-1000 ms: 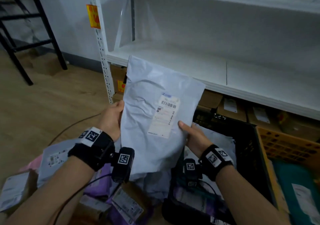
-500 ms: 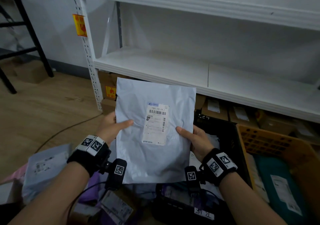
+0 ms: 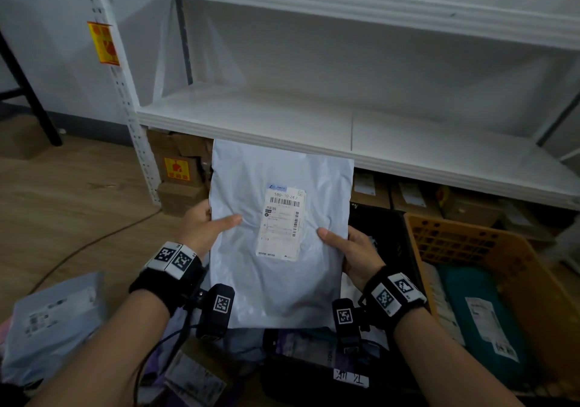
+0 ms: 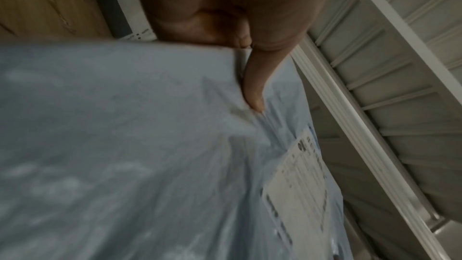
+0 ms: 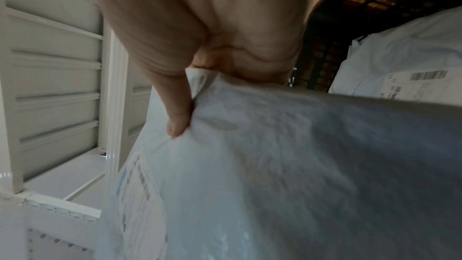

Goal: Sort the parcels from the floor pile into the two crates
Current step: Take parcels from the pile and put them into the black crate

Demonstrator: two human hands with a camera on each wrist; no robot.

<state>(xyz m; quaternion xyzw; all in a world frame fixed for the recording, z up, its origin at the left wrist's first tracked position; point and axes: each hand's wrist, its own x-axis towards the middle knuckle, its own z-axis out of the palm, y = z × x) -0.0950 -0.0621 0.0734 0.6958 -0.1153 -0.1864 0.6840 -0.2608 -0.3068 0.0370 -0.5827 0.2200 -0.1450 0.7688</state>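
A flat white poly mailer [image 3: 279, 278] with a printed address label [image 3: 282, 221] is held upright in front of me. My left hand [image 3: 210, 227] pinches its left edge, thumb across the front. My right hand [image 3: 348, 246] pinches its right edge the same way. The left wrist view shows the thumb [image 4: 255, 90] pressed on the mailer [image 4: 125, 145]. The right wrist view shows the other thumb [image 5: 177, 118] on the mailer [image 5: 275, 165]. A black crate [image 3: 386, 237] lies behind and below the mailer, an orange crate [image 3: 455, 237] to its right.
A white metal shelf [image 3: 314, 124] spans the back, with cardboard boxes [image 3: 411, 196] under it. The floor pile [image 3: 53, 318] of grey and purple parcels lies lower left. A teal parcel [image 3: 480, 312] sits in the orange crate. A cable [image 3: 94, 243] crosses the wooden floor.
The mailer turned from tilted to squarely upright, label facing me, and my left thumb came across its front. My view has shifted right, so the orange crate shows more.
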